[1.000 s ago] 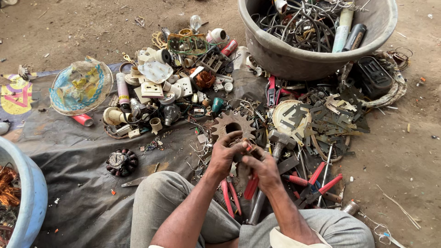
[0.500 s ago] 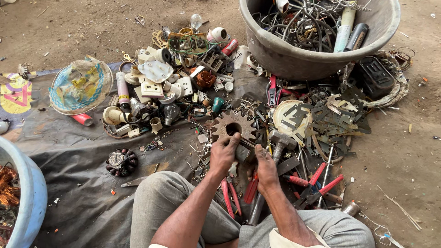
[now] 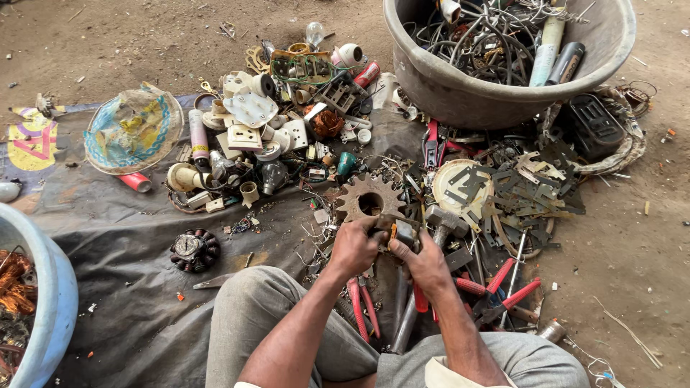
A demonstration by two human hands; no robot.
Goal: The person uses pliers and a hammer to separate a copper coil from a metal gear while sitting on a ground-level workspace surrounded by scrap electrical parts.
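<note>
Both hands close around a small metal part with an orange strip [image 3: 399,231], held just above the scrap heap on the dark tarp [image 3: 122,287]. The left hand [image 3: 353,248] clenches its near end, and the right hand [image 3: 427,262] grips the other side. A rusty toothed gear [image 3: 368,197] lies just beyond the fingers, a hammer head [image 3: 445,221] beside it. Red-handled pliers [image 3: 496,284] rest near the right wrist, and a grey tub of wires [image 3: 503,93] stands farther off.

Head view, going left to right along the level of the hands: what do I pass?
Blue tub → round motor winding → left hand → small metal part held in both hands → right hand → red-handled pliers.
</note>
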